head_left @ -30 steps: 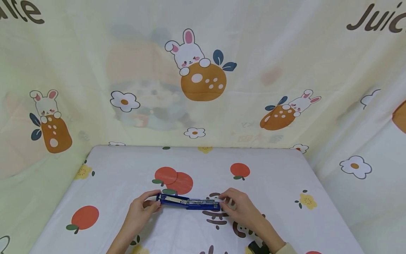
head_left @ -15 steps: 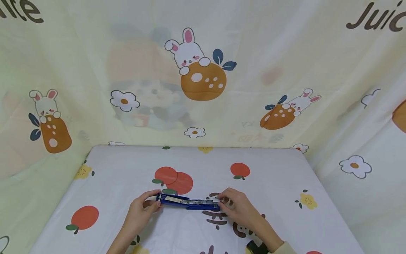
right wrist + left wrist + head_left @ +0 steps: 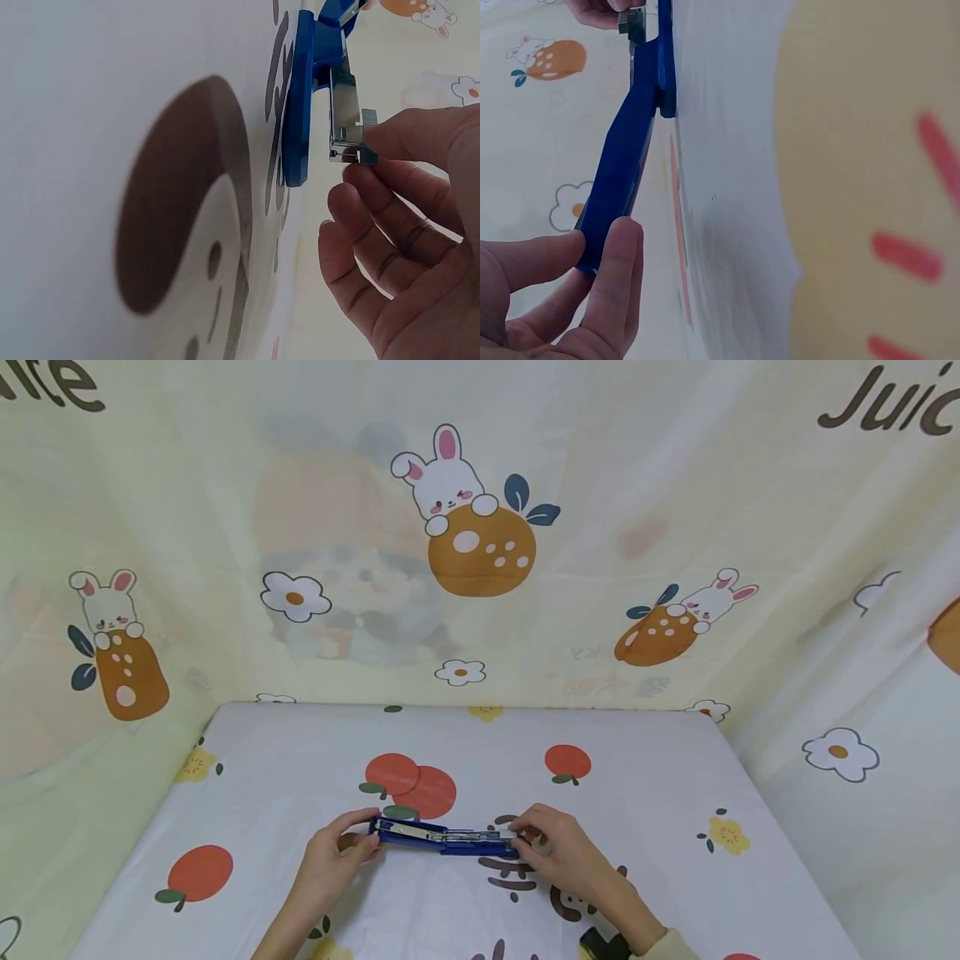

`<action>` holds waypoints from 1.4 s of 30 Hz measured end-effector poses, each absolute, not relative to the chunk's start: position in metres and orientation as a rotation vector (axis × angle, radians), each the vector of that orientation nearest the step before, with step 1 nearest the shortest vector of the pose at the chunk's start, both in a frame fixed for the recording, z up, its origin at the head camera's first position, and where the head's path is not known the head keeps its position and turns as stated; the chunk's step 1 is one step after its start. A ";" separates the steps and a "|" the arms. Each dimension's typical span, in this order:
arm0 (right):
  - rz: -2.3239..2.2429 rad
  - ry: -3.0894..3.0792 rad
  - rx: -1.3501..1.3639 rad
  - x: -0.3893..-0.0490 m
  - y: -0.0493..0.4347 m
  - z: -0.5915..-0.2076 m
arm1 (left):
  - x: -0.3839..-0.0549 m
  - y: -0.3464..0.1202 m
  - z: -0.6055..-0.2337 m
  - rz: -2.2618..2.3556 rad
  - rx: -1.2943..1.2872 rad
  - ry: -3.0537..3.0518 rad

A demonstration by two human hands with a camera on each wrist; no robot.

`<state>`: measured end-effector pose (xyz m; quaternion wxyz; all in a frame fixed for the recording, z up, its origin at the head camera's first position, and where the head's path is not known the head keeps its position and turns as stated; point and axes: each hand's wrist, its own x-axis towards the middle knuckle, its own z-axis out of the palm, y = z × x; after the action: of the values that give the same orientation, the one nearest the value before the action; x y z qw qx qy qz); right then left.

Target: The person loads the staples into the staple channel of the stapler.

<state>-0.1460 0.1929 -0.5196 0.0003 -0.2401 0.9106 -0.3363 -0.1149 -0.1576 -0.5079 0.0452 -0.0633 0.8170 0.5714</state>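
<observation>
A blue stapler (image 3: 442, 841) lies opened out on the table, its top cover swung back to the left and tilted upward. My left hand (image 3: 335, 853) pinches the free end of that cover (image 3: 619, 161) between thumb and fingers. On the right, the metal magazine (image 3: 345, 105) stands above the blue base (image 3: 298, 112), apart from it at the front end. With thumb and index finger, my right hand (image 3: 564, 845) pinches a short strip of staples (image 3: 369, 124) against the magazine's front end. The other right fingers are loosely bent below it. Whether the strip sits inside the channel cannot be told.
A white printed cloth (image 3: 637, 802) covers the table, and a patterned curtain (image 3: 570, 635) hangs behind and at the sides. The black wrist camera (image 3: 603, 943) shows under the right forearm.
My right hand has shifted slightly left along the magazine with the staples. The left hand and the stapler stay in place.
</observation>
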 end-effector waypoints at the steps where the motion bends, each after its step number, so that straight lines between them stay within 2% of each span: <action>1: -1.050 2.863 -0.752 -0.146 0.193 -0.520 | -0.115 -0.158 -0.508 1.743 -0.191 2.498; 42: -1.000 2.823 -0.703 -0.146 0.190 -0.514 | -0.116 -0.158 -0.508 1.729 -0.220 2.487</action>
<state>-0.1465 0.1898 -0.5142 0.0327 -0.2285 0.9171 -0.3249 -0.1159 -0.1580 -0.5078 0.0522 -0.0724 0.8178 0.5685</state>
